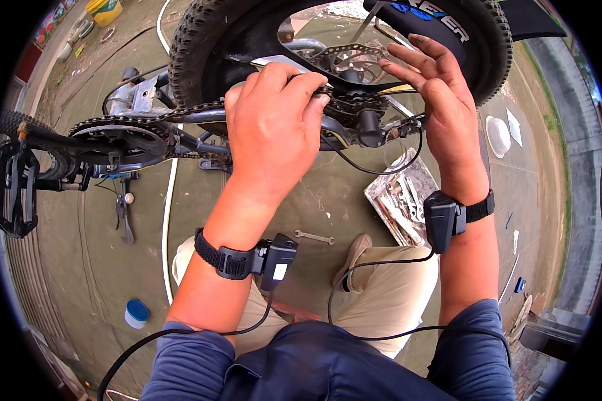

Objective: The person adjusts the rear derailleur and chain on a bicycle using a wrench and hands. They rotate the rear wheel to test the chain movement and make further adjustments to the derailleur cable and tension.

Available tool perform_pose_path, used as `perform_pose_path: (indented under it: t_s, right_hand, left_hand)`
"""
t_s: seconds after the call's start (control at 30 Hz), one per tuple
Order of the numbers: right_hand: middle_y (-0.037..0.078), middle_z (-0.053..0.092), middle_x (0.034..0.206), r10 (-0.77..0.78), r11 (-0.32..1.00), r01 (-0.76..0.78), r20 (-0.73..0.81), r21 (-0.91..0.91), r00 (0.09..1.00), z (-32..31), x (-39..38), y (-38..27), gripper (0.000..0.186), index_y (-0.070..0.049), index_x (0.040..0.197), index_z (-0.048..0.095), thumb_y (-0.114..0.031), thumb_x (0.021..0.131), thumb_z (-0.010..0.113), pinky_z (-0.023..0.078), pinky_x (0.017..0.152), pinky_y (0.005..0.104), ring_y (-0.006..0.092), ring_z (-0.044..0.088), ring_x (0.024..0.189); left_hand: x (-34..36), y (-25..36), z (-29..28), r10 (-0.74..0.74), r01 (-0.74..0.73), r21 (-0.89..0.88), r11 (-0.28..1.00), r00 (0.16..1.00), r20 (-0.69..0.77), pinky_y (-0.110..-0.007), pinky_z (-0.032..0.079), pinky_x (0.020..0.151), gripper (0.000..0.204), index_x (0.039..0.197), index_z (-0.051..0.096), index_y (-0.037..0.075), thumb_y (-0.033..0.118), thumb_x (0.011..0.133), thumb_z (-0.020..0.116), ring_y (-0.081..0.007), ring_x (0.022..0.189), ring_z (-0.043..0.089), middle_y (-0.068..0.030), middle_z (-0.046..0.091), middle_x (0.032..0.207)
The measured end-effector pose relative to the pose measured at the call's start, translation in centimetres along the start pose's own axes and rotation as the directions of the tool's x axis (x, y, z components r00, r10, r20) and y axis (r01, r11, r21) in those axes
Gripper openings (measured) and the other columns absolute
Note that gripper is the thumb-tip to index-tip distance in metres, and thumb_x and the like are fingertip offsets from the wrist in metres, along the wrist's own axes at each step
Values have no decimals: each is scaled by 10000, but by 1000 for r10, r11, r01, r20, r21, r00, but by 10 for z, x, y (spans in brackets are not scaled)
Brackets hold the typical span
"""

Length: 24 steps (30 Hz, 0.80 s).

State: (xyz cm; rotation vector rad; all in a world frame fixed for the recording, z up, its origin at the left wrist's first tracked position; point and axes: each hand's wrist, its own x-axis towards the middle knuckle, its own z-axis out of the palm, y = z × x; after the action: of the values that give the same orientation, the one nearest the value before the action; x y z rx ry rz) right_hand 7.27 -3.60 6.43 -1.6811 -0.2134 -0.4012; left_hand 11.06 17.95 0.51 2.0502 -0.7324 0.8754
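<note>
A bicycle lies upside down in front of me, its knobby rear wheel (201, 40) at the top of the view. My left hand (274, 127) is closed around the frame stay and chain (194, 110) just left of the rear sprocket (354, 103). My right hand (441, 107) has its fingers spread and rests against the rear hub area by the brake disc (354, 63), holding nothing that I can see. The chainring (117, 140) and a black pedal (13, 190) sit at the left. Both wrists wear black strapped devices with cables.
A tray of wrenches (401, 197) lies on the concrete ground right of my knees, and a loose spanner (314, 237) lies between them. A small blue-lidded tub (136, 313) stands at lower left. A white hose (169, 200) runs across the ground. A white dish (498, 136) lies at right.
</note>
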Motion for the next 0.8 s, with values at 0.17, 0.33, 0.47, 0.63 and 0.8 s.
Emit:
perform_pose_path:
  t_s: [0.17, 0.33, 0.47, 0.63, 0.8]
  right_hand:
    - [145, 686, 1159, 172, 949, -182, -65, -257, 983, -73, -18, 39, 306, 49, 1216, 605, -98, 964, 510, 446, 1028, 339, 232, 643, 1132]
    - [100, 705, 1107, 519, 853, -505, -122, 130, 846, -88, -42, 82, 233, 1, 1138, 649, -139, 983, 545, 509, 948, 336, 186, 661, 1062]
    - [61, 707, 1122, 598, 713, -577, 85, 397, 797, -73, -71, 131, 242, -18, 1187, 642, -155, 992, 603, 545, 900, 321, 162, 681, 991]
    - [44, 711, 1108, 525, 671, -511, 142, 537, 839, -45, -80, 156, 246, -32, 1167, 654, -52, 922, 649, 567, 821, 320, 161, 684, 977]
    - [6, 659, 1062, 542, 786, -558, 135, 268, 829, -40, -71, 157, 292, -27, 1172, 635, -40, 886, 694, 497, 870, 311, 130, 616, 948]
  left_hand:
    - [-4, -5, 0, -34, 33, 24, 999, 998, 47, -366, 411, 817, 183, 994, 726, 115, 147, 818, 765, -231, 873, 621, -13, 642, 957]
    - [-5, -2, 1, -35, 33, 40, 999, 998, 50, -373, 410, 820, 202, 1010, 725, 121, 150, 816, 773, -229, 861, 621, -11, 637, 935]
    - [-5, -1, -1, -26, 21, 56, 998, 995, 95, -331, 409, 837, 227, 1062, 715, 98, 129, 844, 769, -223, 906, 630, -46, 671, 1002]
    - [-4, -2, 4, -11, 8, 40, 999, 997, 79, -340, 399, 805, 219, 1042, 719, 103, 128, 830, 772, -217, 866, 619, -41, 657, 969]
    - [-5, -3, 3, -23, 18, 56, 998, 996, 85, -348, 396, 804, 220, 1036, 723, 113, 132, 824, 776, -213, 859, 616, -33, 652, 959]
